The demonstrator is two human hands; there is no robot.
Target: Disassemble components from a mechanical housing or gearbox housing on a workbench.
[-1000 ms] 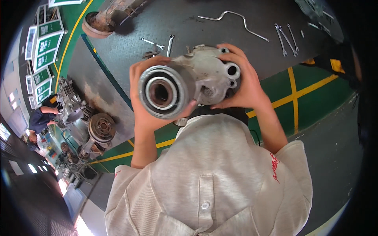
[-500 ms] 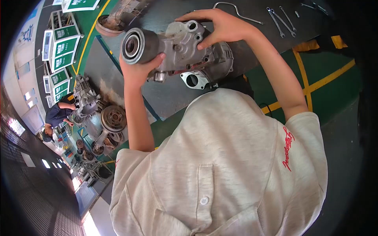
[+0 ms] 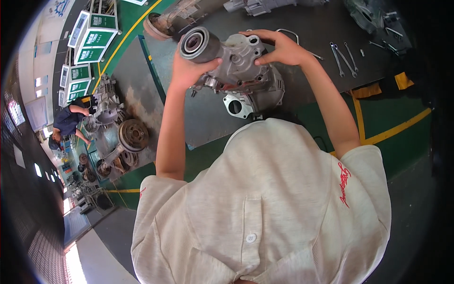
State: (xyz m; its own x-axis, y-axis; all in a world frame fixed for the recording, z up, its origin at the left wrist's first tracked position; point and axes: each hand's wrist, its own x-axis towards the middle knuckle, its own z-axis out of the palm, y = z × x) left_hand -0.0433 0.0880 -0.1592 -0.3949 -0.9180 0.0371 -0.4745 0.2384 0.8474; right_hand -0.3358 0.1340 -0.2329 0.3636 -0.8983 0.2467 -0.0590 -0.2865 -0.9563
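Both hands hold a grey cast-metal housing [image 3: 236, 60] above the bench. My left hand [image 3: 191, 71] wraps its left part, thumb on top, just below the thick round collar [image 3: 195, 45] with a bore. My right hand [image 3: 283, 49] grips the far right edge, thumb on the upper face and fingers over the back. Reddish residue runs along the housing's near edge. Directly under it is a grey gearbox casing [image 3: 275, 92], with a silver flange plate [image 3: 238, 107] on the near side. The housing hides much of the casing; whether the two touch I cannot tell.
Several wrenches [image 3: 341, 59] and a bent metal bar [image 3: 295, 34] lie right on the dark bench [image 3: 203, 125]. A rusty axle part [image 3: 163, 23] and another gearbox [image 3: 265, 5] lie at the back. Leftward, a co-worker [image 3: 71, 120] handles a gearbox near a brake drum [image 3: 133, 135].
The housing, with both hands still on it, has shifted right and away from me relative to the flange plate. The view has tilted, showing more of the bench's far side.
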